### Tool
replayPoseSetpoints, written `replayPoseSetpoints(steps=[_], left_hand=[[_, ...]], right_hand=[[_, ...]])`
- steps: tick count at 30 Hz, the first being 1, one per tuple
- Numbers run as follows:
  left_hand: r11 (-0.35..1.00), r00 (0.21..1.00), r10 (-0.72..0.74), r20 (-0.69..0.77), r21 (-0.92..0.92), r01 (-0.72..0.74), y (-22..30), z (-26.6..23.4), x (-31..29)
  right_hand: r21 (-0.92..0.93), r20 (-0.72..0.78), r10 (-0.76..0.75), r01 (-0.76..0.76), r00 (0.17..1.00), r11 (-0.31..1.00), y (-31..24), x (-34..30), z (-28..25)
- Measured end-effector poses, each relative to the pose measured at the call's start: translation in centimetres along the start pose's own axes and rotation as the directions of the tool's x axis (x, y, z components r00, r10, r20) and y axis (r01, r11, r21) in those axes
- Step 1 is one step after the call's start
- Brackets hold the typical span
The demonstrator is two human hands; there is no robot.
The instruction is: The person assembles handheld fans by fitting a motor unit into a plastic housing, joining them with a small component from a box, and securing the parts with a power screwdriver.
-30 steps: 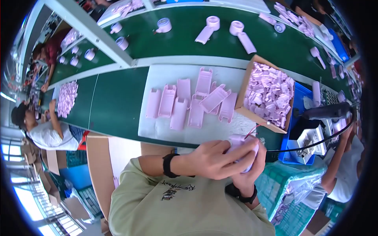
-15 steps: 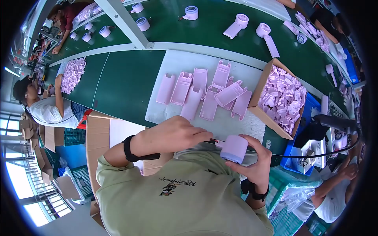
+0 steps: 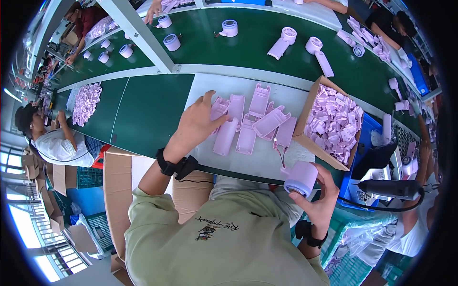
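Note:
My right hand [image 3: 323,198] grips a lilac fan head [image 3: 302,176] in front of my body, thumb under its blue-grey rim. Two thin wires [image 3: 282,153] with a small connector rise from the fan head's short neck. My left hand [image 3: 194,125] is over the left end of a group of lilac handle shells [image 3: 246,136], its thumb and fingers apart around one handle shell [image 3: 219,108]. Whether it touches that shell I cannot tell. Several shells lie loosely, some overlapping, on a white mat [image 3: 210,159].
Right of the mat stands a cardboard box [image 3: 305,112] full of small lilac parts, beside a blue bin [image 3: 347,190] and a black-handled corded tool [image 3: 389,188]. Beyond a metal rail [image 3: 248,76], fan heads and fans lie on a green surface [image 3: 200,43]. Other people work around.
My left hand has left the fan head's wires and moved up to the shells. The wires now stand free. My right hand still holds the fan head, slightly lower and tilted.

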State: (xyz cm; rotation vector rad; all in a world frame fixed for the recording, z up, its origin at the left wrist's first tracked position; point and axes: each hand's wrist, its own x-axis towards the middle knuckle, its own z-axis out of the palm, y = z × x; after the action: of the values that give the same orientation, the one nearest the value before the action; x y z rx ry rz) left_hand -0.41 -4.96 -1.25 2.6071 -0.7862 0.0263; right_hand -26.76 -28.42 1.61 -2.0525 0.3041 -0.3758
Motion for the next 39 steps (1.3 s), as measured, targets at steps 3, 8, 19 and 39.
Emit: replayPoseSetpoints(steps=[3,8,19,39], left_hand=[[0.991,0.997,-0.026,0.069,-0.126,0.035,-0.3,-1.3,0.5],[0.92,0.96,-0.034,0.277,-0.366,0.138,-1.1,-2.2,1.0],[0.944,0.934,0.273,-0.229,-0.124,-0.306,1.1,-3.2,-1.2],[-0.079,0.539,0.664,0.518,-0.669,0.74,8.1,3.2,-6.4]], right_hand=[[0.083,-0.041,0.039,-0.036,0.998,0.996,0.2,0.1,-0.4],[0.121,-0.077,0.06,-0.051,0.995,0.991,0.5,0.6,-0.9],[0.218,-0.104,0.039,-0.015,0.994,0.976,0.9,0.9,-1.1],[0.202,0.325,0.038,-0.109,0.945,0.973,-3.2,8.2,0.9]])
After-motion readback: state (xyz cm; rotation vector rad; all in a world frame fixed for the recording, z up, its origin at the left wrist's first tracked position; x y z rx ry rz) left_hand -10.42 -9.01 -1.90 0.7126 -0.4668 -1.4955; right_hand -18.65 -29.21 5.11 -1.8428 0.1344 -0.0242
